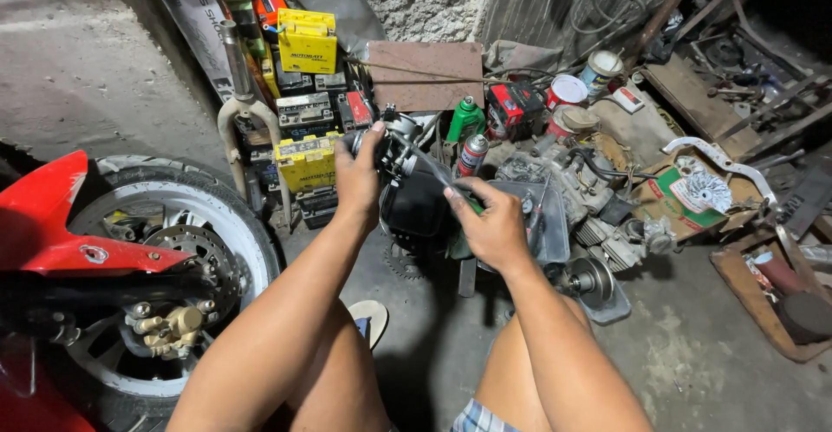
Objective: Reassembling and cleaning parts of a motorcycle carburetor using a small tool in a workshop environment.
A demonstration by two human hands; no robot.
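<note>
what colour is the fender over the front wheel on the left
Red: the glossy plastic fender above the motorcycle wheel, clearest in the head view.

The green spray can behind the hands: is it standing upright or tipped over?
Upright. The green can stands on its base with its cap at the top, beside a red-and-silver can that leans a little.

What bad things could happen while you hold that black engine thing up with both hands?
The black part hangs in the air between the left hand and right hand, so it might slip and land on the bare knees below. The spray cans stand close behind it and could get knocked over. The motorcycle wheel sits tight beside the left arm, so an elbow might bump it.
</note>
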